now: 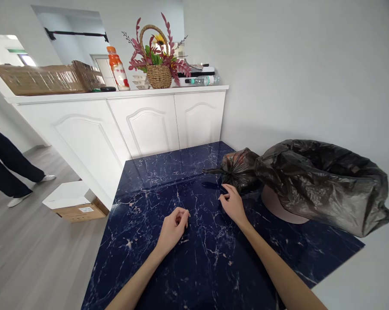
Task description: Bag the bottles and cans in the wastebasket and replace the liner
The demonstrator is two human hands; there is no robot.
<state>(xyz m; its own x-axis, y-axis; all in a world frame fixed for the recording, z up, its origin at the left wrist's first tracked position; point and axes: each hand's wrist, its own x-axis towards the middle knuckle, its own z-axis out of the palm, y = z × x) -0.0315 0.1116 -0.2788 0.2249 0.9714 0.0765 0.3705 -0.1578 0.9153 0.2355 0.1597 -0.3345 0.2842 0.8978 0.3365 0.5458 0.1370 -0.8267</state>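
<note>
My left hand hovers over or rests on the dark blue marble-patterned tabletop, its fingers curled in toward the thumb; I see nothing in it. To its right, my right hand has thumb and forefinger apart and holds nothing. Just beyond those fingers lies a black plastic bag tied in a knot, with something reddish-brown showing dimly through it. Right of it, a larger black plastic bag hangs open-mouthed over a pale pinkish bin.
A white cabinet stands behind the table. On its top are a cardboard box, an orange-capped bottle, a flower basket and a clear bottle. A carton and a person's legs are at left.
</note>
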